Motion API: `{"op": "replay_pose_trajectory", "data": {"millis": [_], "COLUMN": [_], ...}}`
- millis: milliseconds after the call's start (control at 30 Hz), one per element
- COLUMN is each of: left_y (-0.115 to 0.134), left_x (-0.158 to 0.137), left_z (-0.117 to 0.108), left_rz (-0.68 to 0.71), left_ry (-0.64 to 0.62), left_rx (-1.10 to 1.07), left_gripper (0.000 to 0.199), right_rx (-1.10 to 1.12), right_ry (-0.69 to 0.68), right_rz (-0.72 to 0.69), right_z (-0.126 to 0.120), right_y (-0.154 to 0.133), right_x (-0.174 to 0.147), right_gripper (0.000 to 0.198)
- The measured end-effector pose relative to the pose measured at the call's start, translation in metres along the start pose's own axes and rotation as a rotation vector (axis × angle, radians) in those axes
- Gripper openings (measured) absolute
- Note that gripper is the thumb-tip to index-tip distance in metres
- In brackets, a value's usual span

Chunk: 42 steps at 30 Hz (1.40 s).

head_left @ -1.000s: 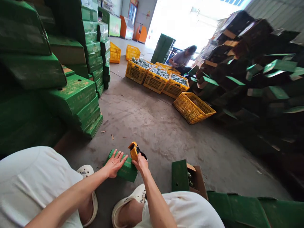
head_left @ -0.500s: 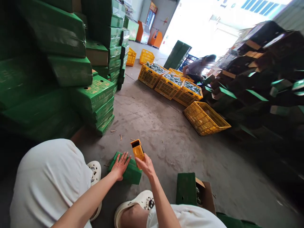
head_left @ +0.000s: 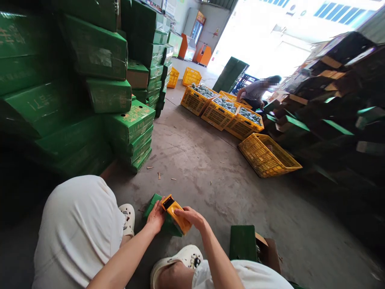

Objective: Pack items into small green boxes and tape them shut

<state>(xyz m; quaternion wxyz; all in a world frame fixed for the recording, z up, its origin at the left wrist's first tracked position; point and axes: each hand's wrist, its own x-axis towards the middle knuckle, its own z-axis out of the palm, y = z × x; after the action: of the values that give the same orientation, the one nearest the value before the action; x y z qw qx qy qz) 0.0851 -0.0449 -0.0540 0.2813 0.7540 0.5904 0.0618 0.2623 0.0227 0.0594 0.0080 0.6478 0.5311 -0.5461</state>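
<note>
A small green carton [head_left: 152,203] lies on the floor between my feet, partly covered by my hands. My right hand [head_left: 192,218] is wrapped round an orange hand-held tool [head_left: 178,213] with a dark recess at its front end; its exact kind is unclear. The tool is tilted over the carton. My left hand [head_left: 157,217] is at the carton's left part, its bent fingers close together against the tool's front end. What those fingers pinch, if anything, is hidden.
Stacked green cartons [head_left: 129,124] rise on the left. An open carton [head_left: 243,243] stands by my right knee. Ahead are filled yellow crates [head_left: 216,114], a tilted yellow crate [head_left: 269,156] and a crouching person [head_left: 254,92]. More cartons [head_left: 325,120] are piled on the right.
My right hand has turned the orange tool and lowered it over the carton. My left hand, spread flat on the carton before, now has bent fingers at the tool's front end.
</note>
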Motion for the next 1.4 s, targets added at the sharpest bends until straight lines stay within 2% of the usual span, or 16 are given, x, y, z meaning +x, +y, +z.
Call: {"op": "replay_pose_trajectory", "data": {"millis": [100,167,267,367,500,633,800,867,933,1033,1100,1300,1400], "left_y": [-0.001,-0.001,-0.001,-0.001,-0.004,-0.005,-0.004,-0.002,0.002,0.005,0.002,-0.02,-0.024], "left_x": [0.001,0.001,-0.002,-0.004,-0.003,-0.006,-0.022,-0.027,-0.029,-0.025,-0.02,-0.004,0.004], "left_z": [0.001,0.002,0.004,0.006,0.008,0.002,-0.02,-0.028,-0.035,-0.042,-0.046,-0.063,-0.064], "left_rz": [0.009,0.017,0.024,0.01,0.018,-0.024,-0.049,-0.089,-0.202,-0.491,-0.625,-0.737,-0.77], "left_ry": [-0.004,-0.022,0.009,0.066,-0.004,-0.012,-0.033,0.002,0.072,0.171,0.177,0.073,0.022], "left_rx": [0.018,0.055,0.123,0.168,0.138,0.098,-0.022,-0.088,-0.306,-0.961,-1.266,-1.599,-1.691], "left_gripper": [0.096,0.097,0.102,0.114,0.104,0.098,0.103,0.102,0.09,0.055,0.034,0.033,0.027], "right_rx": [0.057,0.116,0.203,0.276,0.119,-0.069,-0.043,-0.012,0.0,-0.01,-0.022,-0.049,-0.056], "right_ry": [-0.025,0.035,0.125,0.137,0.122,0.208,0.155,0.125,0.119,0.125,0.125,0.085,0.045], "right_rz": [0.06,-0.025,-0.164,-0.275,-0.366,-0.39,-0.401,-0.402,-0.4,-0.392,-0.389,-0.409,-0.418], "right_z": [0.005,0.011,0.011,0.004,0.007,0.019,0.018,0.016,0.015,0.014,0.014,0.012,0.011], "right_y": [-0.004,-0.002,-0.002,-0.005,0.002,0.012,0.01,0.008,0.007,0.007,0.006,0.008,0.009], "right_x": [-0.003,-0.006,-0.011,-0.012,-0.003,0.006,0.003,0.001,-0.001,-0.001,0.0,0.005,0.007], "right_gripper": [0.038,0.042,0.058,0.068,0.062,0.057,0.057,0.058,0.058,0.057,0.057,0.059,0.06]}}
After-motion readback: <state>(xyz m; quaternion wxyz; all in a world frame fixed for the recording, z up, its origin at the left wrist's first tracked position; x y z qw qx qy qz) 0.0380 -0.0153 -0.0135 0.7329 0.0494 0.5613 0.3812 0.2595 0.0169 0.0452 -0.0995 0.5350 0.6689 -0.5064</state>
